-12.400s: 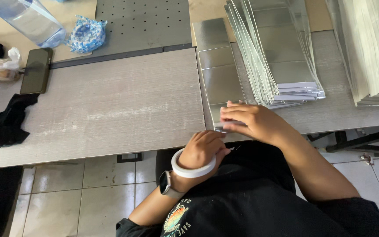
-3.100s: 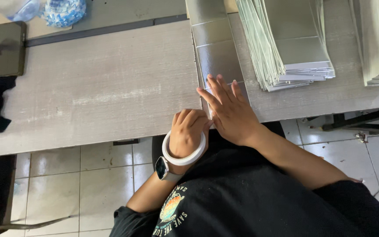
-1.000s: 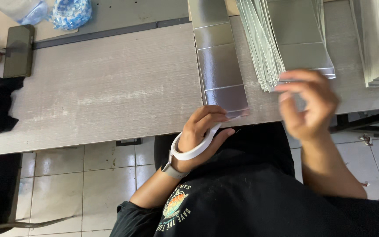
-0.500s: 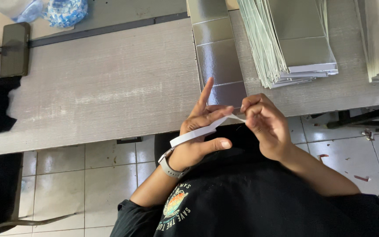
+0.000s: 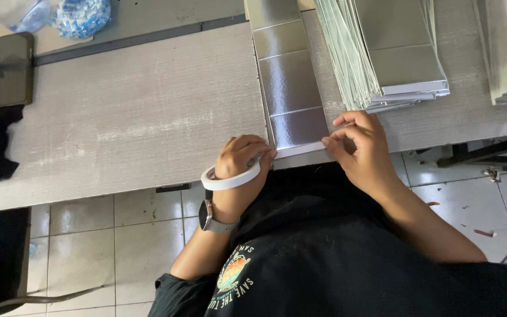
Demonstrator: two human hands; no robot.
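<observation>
— Where is the tape now?

— A white strip (image 5: 300, 149) lies along the near edge of the silver card (image 5: 291, 94), at the table's (image 5: 136, 123) near side. The left hand (image 5: 239, 170) wears the tape roll (image 5: 230, 179), fingers curled onto the strip's left end.

— The right hand (image 5: 362, 147)?

— Thumb and forefinger pinch the right end closed.

— So it's the taping step?

— It looks so; pressing it flat and straight seems next.

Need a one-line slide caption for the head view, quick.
Left hand and right hand stretch white tape across the near edge of a silver sheet on the table.
</observation>
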